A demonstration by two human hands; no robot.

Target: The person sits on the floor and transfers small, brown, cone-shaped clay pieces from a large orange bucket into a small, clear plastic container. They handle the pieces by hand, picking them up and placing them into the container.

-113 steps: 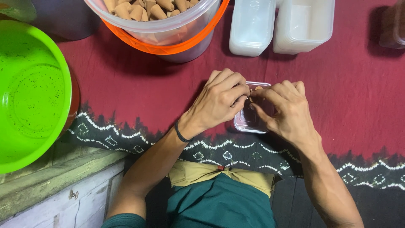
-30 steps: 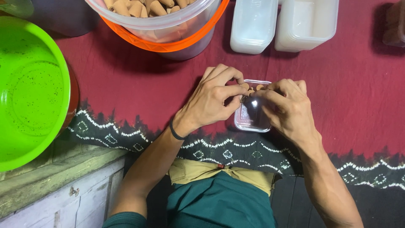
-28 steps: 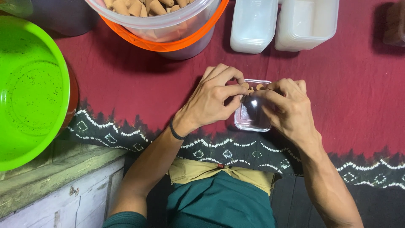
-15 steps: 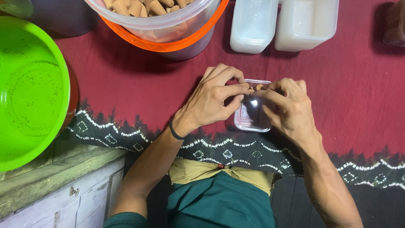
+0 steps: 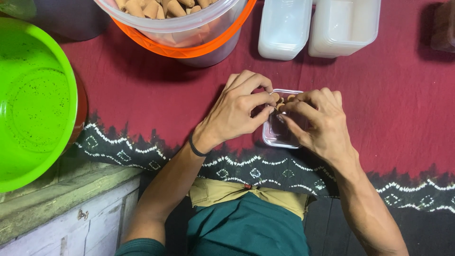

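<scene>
Both hands meet over a small clear tray (image 5: 278,135): the left hand (image 5: 235,113) and right hand (image 5: 318,122) each pinch small tan cones (image 5: 279,100) at its far edge, fingertips nearly touching. The tray lies directly beneath both grips, its long axis running away from the person, on the red cloth (image 5: 142,95). A tub of cones (image 5: 182,21) stands beyond to the left, stacked white containers (image 5: 322,26) beyond to the right; open cloth lies between.
</scene>
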